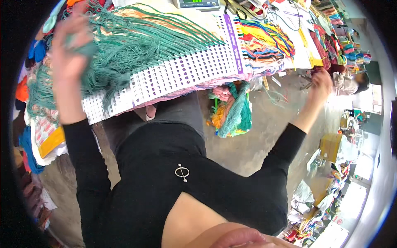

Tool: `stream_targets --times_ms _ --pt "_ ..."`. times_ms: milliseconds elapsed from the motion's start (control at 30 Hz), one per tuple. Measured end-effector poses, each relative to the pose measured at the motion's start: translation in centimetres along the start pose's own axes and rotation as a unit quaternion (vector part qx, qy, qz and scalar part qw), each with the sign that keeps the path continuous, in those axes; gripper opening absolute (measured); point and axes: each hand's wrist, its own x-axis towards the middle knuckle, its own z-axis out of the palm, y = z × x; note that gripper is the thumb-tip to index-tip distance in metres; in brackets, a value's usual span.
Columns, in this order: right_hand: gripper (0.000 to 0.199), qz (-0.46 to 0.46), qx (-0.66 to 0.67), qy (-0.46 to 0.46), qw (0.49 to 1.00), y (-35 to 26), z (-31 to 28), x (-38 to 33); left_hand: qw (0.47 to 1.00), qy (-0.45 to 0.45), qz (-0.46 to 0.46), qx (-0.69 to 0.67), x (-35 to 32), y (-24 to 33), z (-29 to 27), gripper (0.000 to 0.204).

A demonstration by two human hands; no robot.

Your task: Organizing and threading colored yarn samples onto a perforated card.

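Thread (pixel 136 53), green and loose, spreads in a thick tangle in front of you, its strands meeting the far edge of a white perforated card (pixel 186 62) that lies slantwise near your waist. Your left hand (pixel 74 49) is raised before the tangle's left part, blurred, its fingers apart and partly bent; whether it grips a strand, you cannot tell. Your right hand (pixel 321 84) reaches out to your right, over the floor (pixel 256 128) and well apart from the card, its fingers partly curled; blur hides whether they hold anything. Beside the card's purple strip (pixel 234 45) you have a bundle of multicoloured strands (pixel 269 37). Scissors (pixel 236 9) lie beyond it, next to a digital scale (pixel 198 4). Teal, pink and orange hanks (pixel 233 111) hang below the card's near edge.
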Motion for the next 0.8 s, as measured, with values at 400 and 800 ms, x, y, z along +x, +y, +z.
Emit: stream_targets --times_ms 400,800 --pt "0.013 0.201 -0.089 -0.403 0.889 11.4 19.7 -10.5 0.879 0.045 -0.457 0.131 2.8 -25.3 4.5 0.053" --pt "0.016 0.236 -0.109 -0.388 0.884 10.7 20.4 -9.8 0.844 0.046 -0.35 0.404 6.0 -29.4 3.7 0.012"
